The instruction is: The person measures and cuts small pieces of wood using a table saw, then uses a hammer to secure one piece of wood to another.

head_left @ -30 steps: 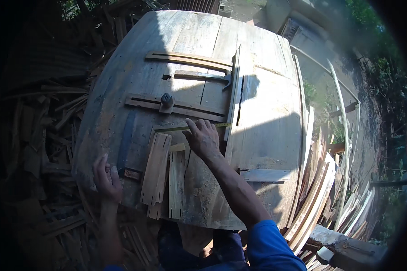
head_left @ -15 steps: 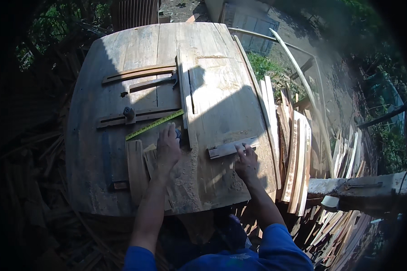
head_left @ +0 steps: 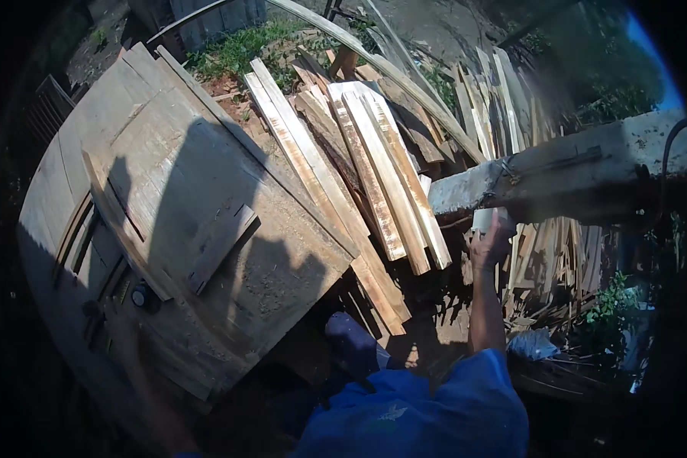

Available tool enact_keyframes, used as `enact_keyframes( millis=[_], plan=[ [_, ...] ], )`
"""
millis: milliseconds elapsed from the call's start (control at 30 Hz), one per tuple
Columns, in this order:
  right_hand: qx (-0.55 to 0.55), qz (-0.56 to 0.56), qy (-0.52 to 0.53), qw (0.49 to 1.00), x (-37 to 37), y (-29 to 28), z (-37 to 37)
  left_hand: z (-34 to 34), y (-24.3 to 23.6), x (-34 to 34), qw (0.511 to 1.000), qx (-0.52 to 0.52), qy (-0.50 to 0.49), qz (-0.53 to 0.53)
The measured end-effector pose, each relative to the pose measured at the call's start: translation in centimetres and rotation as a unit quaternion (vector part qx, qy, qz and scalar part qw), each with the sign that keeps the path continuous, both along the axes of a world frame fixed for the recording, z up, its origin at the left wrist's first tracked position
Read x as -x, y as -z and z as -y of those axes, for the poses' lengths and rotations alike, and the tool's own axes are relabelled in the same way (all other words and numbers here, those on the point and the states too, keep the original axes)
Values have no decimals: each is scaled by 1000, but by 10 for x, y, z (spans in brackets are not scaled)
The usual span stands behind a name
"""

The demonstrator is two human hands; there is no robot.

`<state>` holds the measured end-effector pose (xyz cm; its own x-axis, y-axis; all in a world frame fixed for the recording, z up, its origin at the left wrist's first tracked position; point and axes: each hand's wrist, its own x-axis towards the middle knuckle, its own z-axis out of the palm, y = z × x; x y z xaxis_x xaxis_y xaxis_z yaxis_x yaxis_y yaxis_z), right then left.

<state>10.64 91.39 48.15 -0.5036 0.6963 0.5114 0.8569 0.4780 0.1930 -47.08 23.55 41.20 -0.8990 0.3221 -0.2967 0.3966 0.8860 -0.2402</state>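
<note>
At the right, my right hand (head_left: 490,244) grips a small pale block (head_left: 482,218) just below a weathered beam (head_left: 549,168). Its fingers are wrapped round the block. Low on the left, my left hand (head_left: 122,328) is dim and blurred over the wooden tabletop (head_left: 282,305), near a round tape measure (head_left: 143,295); its fingers cannot be made out. A short slotted board (head_left: 221,250) lies on the sunlit and shaded top, right of a long narrow strip (head_left: 118,221). More slats (head_left: 72,233) lie at its left, partly in shadow.
Long pale planks (head_left: 378,175) lean along the table's right side. A pile of thin offcuts (head_left: 557,259) lies under the beam. A long curved pole (head_left: 397,76) crosses behind the planks, with grass (head_left: 237,49) and dirt ground beyond.
The view has swung right, so the table now sits at left. My right hand has left the tabletop and taken hold of the pale block by the beam.
</note>
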Motion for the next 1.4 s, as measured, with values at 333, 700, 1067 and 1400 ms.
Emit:
enact_keyframes(
  millis=[333, 700, 1067, 1400],
  plan=[
    [-61, 83, -6, 995, -76, 17, 18, -63, -17, -365, 869, -282, 54, 402],
    [-74, 132, -102, 983, -85, 5, -19, -4, 56, -553, 787, -8, -62, 614],
    [-104, 133, -52, 984, -72, 5, 13, 56, 53, -592, 824, -136, -70, 546],
    [242, 37, -533, 810, 262, 113, 198, 34, -40, -562, 501, -389, -283, 720]
  ],
)
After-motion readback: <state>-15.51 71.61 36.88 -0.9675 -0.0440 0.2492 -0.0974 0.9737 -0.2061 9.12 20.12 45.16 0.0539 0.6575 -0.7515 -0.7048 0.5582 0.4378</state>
